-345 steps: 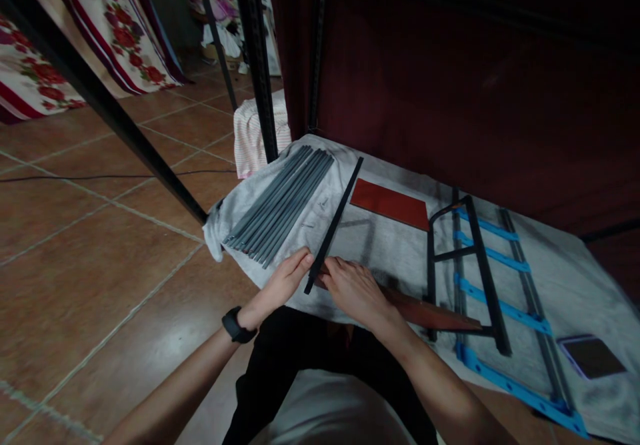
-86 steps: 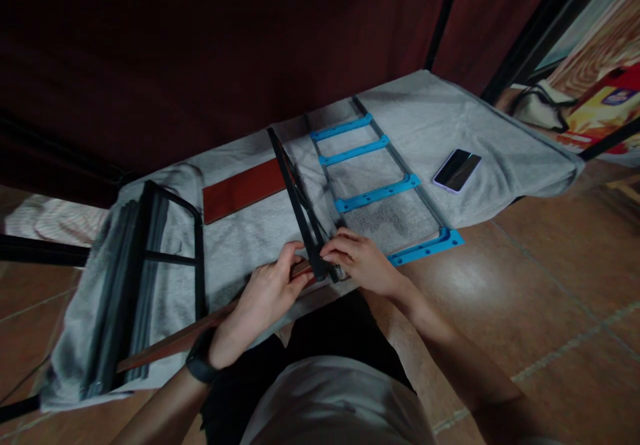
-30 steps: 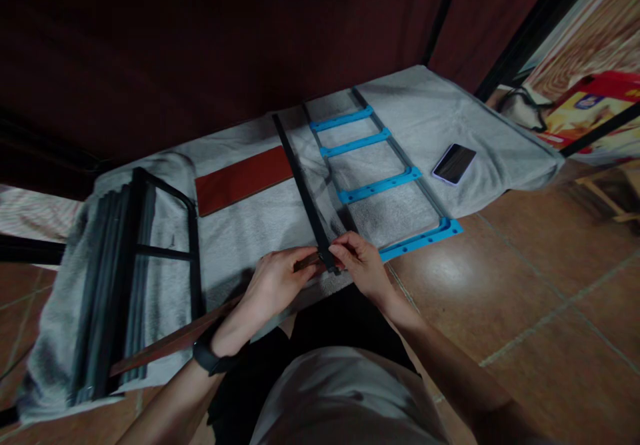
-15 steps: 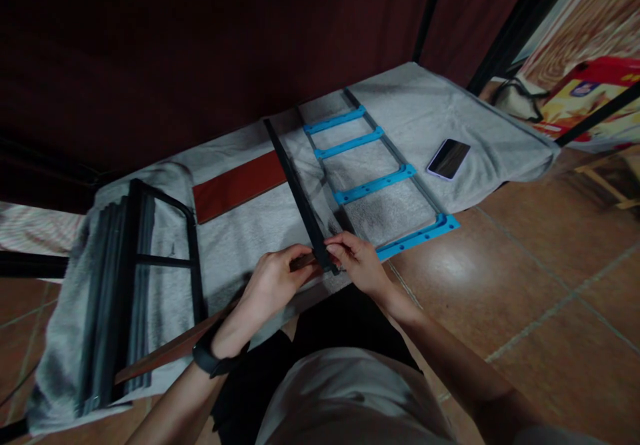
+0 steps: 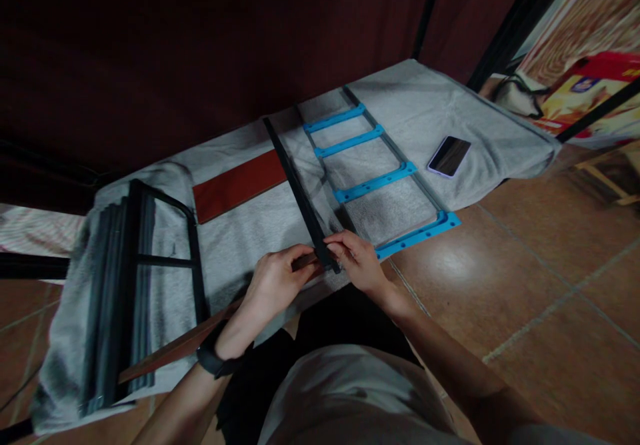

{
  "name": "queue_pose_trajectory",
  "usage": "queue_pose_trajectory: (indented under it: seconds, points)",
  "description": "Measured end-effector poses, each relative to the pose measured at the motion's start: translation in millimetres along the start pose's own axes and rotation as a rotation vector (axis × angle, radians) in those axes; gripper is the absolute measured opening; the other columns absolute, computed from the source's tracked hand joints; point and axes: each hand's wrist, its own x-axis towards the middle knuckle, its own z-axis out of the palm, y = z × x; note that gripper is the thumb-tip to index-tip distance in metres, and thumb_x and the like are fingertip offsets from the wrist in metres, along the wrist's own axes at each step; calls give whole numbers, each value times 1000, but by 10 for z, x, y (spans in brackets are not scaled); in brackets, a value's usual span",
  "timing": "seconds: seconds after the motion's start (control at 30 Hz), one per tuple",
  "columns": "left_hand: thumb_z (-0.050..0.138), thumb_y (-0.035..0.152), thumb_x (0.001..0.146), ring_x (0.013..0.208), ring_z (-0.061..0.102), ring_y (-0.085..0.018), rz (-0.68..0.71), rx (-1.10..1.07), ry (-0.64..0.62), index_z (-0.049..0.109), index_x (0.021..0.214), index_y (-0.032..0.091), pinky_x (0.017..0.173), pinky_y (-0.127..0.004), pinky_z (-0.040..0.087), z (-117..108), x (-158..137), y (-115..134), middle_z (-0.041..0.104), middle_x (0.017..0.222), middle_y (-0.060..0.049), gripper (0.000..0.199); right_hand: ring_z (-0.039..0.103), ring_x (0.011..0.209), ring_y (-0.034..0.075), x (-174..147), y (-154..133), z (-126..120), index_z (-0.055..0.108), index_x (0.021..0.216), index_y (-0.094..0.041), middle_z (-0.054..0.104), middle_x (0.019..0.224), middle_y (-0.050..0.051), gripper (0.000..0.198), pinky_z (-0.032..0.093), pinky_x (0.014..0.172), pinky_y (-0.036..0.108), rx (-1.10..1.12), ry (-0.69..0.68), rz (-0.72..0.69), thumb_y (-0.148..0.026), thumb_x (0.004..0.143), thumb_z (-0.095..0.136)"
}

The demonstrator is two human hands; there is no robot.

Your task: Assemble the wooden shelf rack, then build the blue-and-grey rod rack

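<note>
My left hand (image 5: 277, 277), wearing a black wristband, is closed on the end of a narrow reddish-brown board (image 5: 173, 349) turned on its edge. That board runs back under my forearm to the lower left. At the near end of a long black bar (image 5: 299, 193), my right hand (image 5: 357, 261) pinches with thumb and fingers. Board end and bar meet between my hands, but the fingers hide the exact joint. Beyond the bar, a second reddish-brown board (image 5: 240, 188) lies flat. Blue drilled crosspieces (image 5: 375, 181) joined to dark rails lie to the right, ladder-like.
Grey cloth (image 5: 225, 251) covers the low surface. Several dark tubes (image 5: 107, 305) and a black tubular frame (image 5: 194, 261) lie at its left end. A phone (image 5: 450, 156) rests at right. Dark red fabric (image 5: 225, 45) hangs behind, and a printed box (image 5: 587, 95) stands beyond.
Both hands have barely moved and keep their grip on the board and bar. My left forearm and the board's rear end have shifted slightly to the right.
</note>
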Motion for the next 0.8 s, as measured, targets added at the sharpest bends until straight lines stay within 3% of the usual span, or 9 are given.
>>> queue_pose_trajectory:
  seconds: [0.23,0.4,0.47,0.57,0.67,0.8]
  points:
    - [61,33,83,76,70,-16,-10,-16,2,72,92,23,65,-23,48,15,19,-7,77,87,0,17,62,78,15,36,3,-62,67,97,-22,65,84,2,24,47,72,26,-10,-32,-16,-39,99,49]
    - [61,30,82,76,70,-17,-42,16,7,69,89,24,64,-24,48,1,20,66,76,86,1,13,58,71,15,40,25,-15,57,77,-22,59,74,1,36,42,66,27,-165,-45,14,-46,100,44]
    - [61,27,80,80,71,-18,-50,-8,13,66,99,25,67,-24,50,-1,16,74,76,90,1,19,54,64,15,44,26,19,51,69,-23,54,67,0,42,39,62,27,-214,-28,46,-49,100,41]
    - [60,20,79,84,72,-18,-52,-29,16,53,129,28,70,-25,51,-9,8,70,76,95,2,52,50,59,15,36,-3,67,47,65,-23,51,62,0,47,35,58,29,-230,3,120,-53,100,37]
    - [55,17,82,90,72,-17,19,-57,-44,41,145,33,75,-25,53,-24,6,63,75,103,2,66,51,60,15,-8,-54,90,51,71,-23,53,64,0,46,36,58,29,-185,8,180,-54,100,34]
    - [52,18,85,102,70,-17,71,-95,-105,48,143,33,83,-24,54,-38,7,60,74,114,2,60,57,67,15,-92,-96,78,57,99,-24,58,73,-1,36,44,63,27,89,27,240,-54,99,37]
